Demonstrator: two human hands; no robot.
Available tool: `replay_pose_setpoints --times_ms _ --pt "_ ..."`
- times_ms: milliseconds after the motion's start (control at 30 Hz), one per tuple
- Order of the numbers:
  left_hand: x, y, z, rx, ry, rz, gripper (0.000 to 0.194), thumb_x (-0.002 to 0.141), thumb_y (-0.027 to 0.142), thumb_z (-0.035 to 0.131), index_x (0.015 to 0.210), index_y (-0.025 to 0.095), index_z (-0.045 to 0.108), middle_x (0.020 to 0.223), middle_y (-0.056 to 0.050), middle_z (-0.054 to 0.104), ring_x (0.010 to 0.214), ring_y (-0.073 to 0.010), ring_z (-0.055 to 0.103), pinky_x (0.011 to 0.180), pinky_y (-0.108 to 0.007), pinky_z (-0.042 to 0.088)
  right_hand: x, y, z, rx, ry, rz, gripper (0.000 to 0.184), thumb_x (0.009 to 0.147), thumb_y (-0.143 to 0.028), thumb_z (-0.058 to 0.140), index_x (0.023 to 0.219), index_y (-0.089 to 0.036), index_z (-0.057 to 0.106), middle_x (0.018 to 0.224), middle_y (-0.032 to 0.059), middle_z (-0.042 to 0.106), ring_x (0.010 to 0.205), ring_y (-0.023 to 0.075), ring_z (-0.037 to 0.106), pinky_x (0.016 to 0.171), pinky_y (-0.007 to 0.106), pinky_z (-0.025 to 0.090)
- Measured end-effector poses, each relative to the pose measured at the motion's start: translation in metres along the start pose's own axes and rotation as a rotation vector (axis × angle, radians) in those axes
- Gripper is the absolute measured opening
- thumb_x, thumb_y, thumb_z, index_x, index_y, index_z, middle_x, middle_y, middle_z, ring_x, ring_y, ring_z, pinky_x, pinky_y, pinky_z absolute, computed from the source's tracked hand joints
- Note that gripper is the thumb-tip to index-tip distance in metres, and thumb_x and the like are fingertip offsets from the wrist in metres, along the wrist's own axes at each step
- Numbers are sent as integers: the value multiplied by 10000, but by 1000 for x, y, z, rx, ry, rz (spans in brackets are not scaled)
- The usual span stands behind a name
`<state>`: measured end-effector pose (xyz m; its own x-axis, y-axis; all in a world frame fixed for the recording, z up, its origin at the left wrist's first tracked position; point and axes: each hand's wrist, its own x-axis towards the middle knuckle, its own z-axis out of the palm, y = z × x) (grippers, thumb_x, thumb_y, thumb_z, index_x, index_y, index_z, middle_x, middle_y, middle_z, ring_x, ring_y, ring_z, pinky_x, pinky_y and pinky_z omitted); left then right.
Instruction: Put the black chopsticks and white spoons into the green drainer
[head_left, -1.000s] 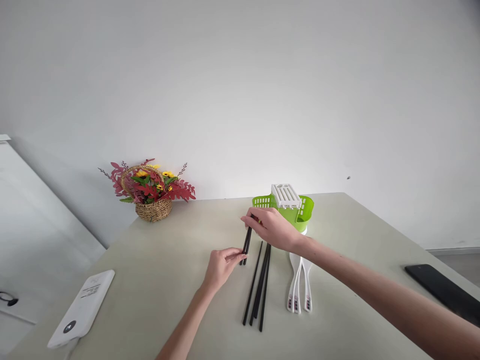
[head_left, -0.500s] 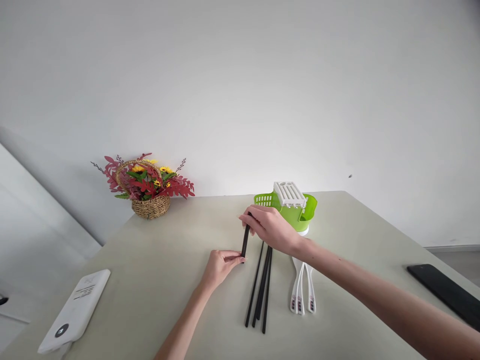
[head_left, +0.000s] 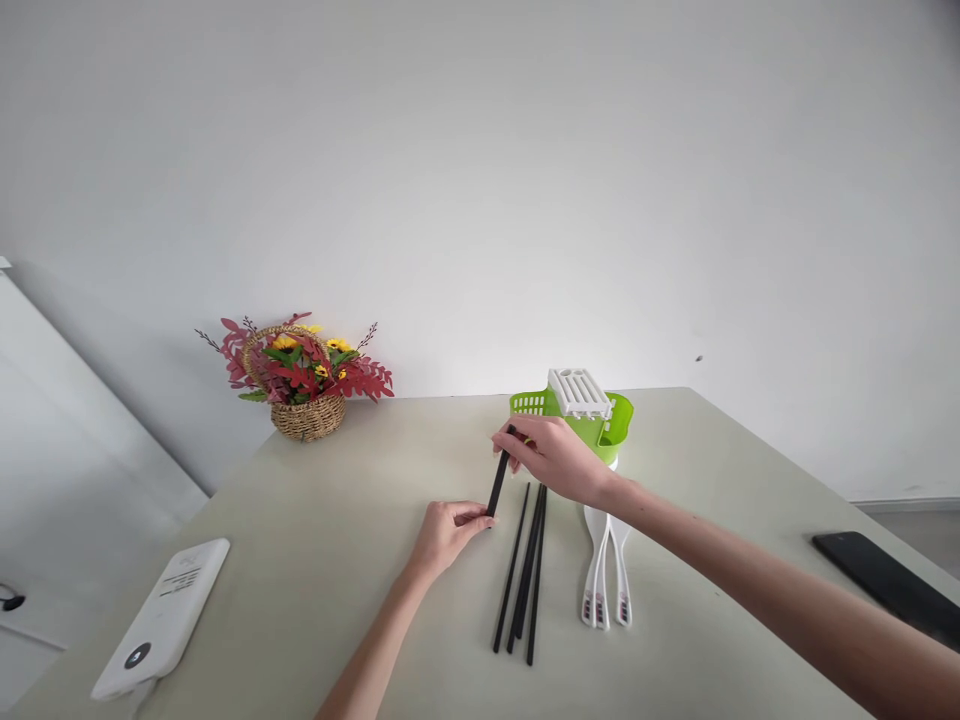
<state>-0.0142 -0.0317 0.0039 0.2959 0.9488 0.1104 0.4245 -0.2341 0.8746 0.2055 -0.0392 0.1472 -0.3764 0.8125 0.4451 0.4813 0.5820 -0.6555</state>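
1. Black chopsticks (head_left: 500,482) slant between the two hands, above the middle of the desk (head_left: 322,560); they overlap, so I cannot tell how many.
2. Left hand (head_left: 446,537): thumb and fingers pinched narrow on the lower end.
3. Right hand (head_left: 551,455): fingers closed round the upper end, the forearm reaching in from the right.
4. Just right of the held ones, several loose chopsticks (head_left: 523,580) lie roughly lengthwise, close together, tips pointing away from the person.
5. Further right, white utensils (head_left: 601,608) lie with handles toward the person; the right wrist and forearm cover part of them.
6. Behind the right hand, a green basket (head_left: 621,425), partly hidden, with a white slotted rack (head_left: 579,392) at its top.
7. Far left, near the wall (head_left: 480,200): a woven flower basket (head_left: 307,420). Nearer left, a white device (head_left: 161,620); at the right edge, a black phone (head_left: 877,580).
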Motion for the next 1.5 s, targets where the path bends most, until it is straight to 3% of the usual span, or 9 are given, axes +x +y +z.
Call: replay_pose_setpoints --times_ms 233,400,533,733,900,1167,1267,1400,1500 --pt "-2 2 1 -14 -1 -19 358 790 525 743 915 201 827 950 -58 814 944 -293 749 860 -336 562 -9 -7 -3 -30 -40 -19 335 1034 -369 466 835 -219 691 731 3 639 722 149 630 697 272 479" --pt "-8 5 1 -26 -11 -18 393 754 562 765 881 194 815 928 -74 814 919 -296 751 848 -357 575 -17 -15 -11 -53 -10 -80 369 1042 -393 440 841 -224 699 723 -2 617 706 141 616 672 263 469" --pt "-13 8 1 -83 -59 37 389 774 553 765 868 176 786 900 -93 805 876 -262 755 823 -332 582 -9 -22 -41 -27 104 -31 405 1038 -475 433 850 -215 681 685 -8 650 638 130 629 649 260 480" --pt "-14 10 -1 -74 -6 19 453 785 584 745 954 164 741 869 -102 797 813 -237 751 763 -313 574 15 -24 -106 -116 308 28 559 988 -669 398 880 -203 689 676 20 659 648 145 640 626 264 483" --pt "-14 12 -2 -80 -4 27 452 866 616 637 894 174 729 792 -85 779 777 -223 748 757 -302 569 37 6 -123 -223 319 23 590 987 -674 385 865 -199 713 836 48 669 667 131 628 672 268 483" --pt "-12 16 -3 -46 7 7 455 909 614 578 841 185 714 759 -65 763 736 -206 727 715 -273 539 71 77 -103 -385 80 102 469 1053 -461 349 915 -194 708 833 45 654 737 163 607 711 286 416" --pt "-11 16 -3 -40 14 -2 433 917 592 581 823 190 708 746 -59 760 712 -199 714 674 -261 517 80 96 -97 -371 9 100 493 1038 -508 375 882 -204 730 903 56 674 746 160 597 699 278 412" --pt "-9 16 -3 -25 10 -28 419 924 577 582 807 193 706 727 -47 752 687 -188 695 627 -249 485 92 115 -97 -326 -108 129 524 998 -603 416 877 -228 761 755 10 660 574 124 512 586 257 385" --pt "-8 15 -3 -26 -1 -44 398 933 559 582 824 197 707 734 -40 752 695 -182 694 635 -242 478 103 128 -100 -296 -130 167 519 988 -607 436 886 -228 775 727 10 652 559 119 498 555 249 386"
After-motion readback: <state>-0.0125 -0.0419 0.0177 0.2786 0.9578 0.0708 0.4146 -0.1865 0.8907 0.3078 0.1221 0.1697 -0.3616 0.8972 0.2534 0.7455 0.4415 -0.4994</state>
